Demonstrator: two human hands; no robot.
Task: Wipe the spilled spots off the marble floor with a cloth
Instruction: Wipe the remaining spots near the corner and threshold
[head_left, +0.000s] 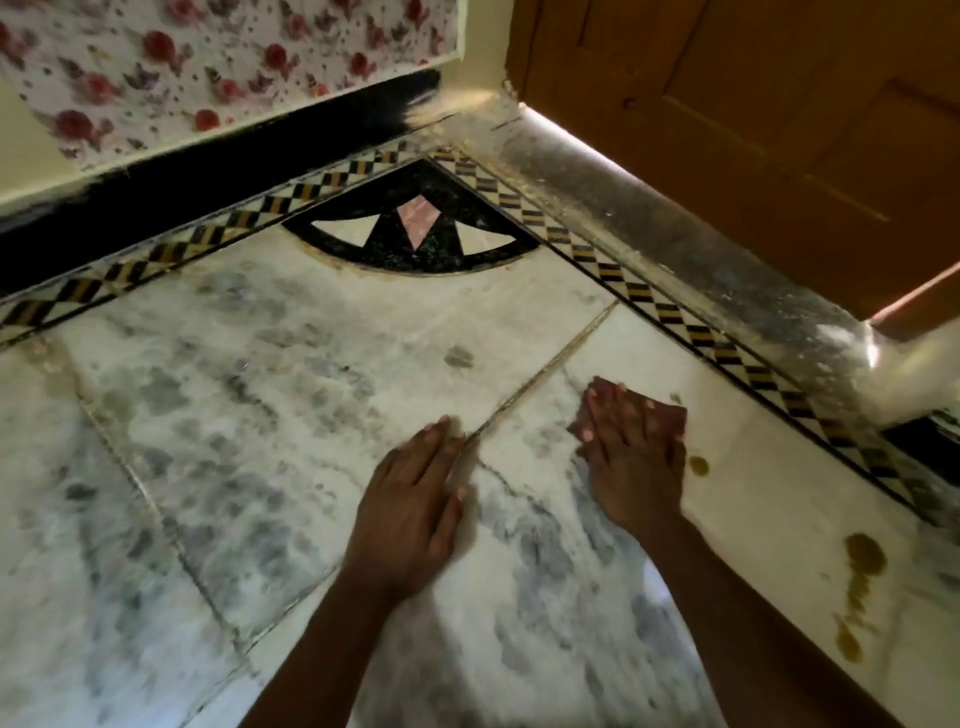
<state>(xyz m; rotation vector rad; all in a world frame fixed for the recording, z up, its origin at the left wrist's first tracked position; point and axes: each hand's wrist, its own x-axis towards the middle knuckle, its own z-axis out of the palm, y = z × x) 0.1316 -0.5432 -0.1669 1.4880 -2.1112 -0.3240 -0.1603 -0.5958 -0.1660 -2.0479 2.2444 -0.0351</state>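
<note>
My right hand lies flat on a small reddish-brown cloth, pressing it against the white-and-grey marble floor. Only the cloth's edges show around the fingers. My left hand rests palm down on the bare floor beside a tile joint, fingers together, holding nothing. A small yellow-brown spilled spot sits just right of my right hand. A larger smeared spill with a drip trail lies nearer me on the right.
A checkered inlay border runs along the floor's edges and meets at a black corner inlay. A raised stone threshold and a wooden door stand to the right. A floral-papered wall with black skirting stands behind.
</note>
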